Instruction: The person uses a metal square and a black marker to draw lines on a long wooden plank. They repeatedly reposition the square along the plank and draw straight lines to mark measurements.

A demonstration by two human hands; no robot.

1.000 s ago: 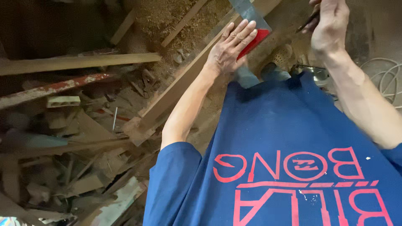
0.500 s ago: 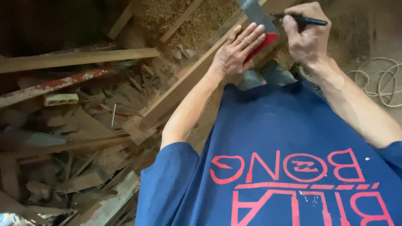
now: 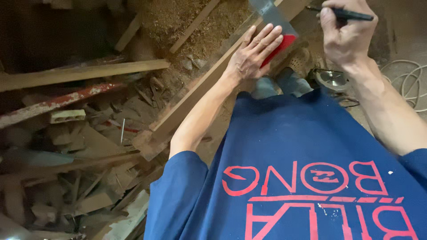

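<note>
The right hand (image 3: 344, 38) is closed around a slim black marker pen (image 3: 351, 14), held near level at the top edge of view. The left hand (image 3: 251, 55) lies flat, fingers spread, pressing a metal square with a red handle (image 3: 276, 26) onto a long pale wooden plank (image 3: 195, 95) running diagonally over sawdust. A round circular saw blade (image 3: 331, 79) sits below the right wrist. Against half a second earlier, the right hand has shifted rightward and up; the left hand is unchanged.
</note>
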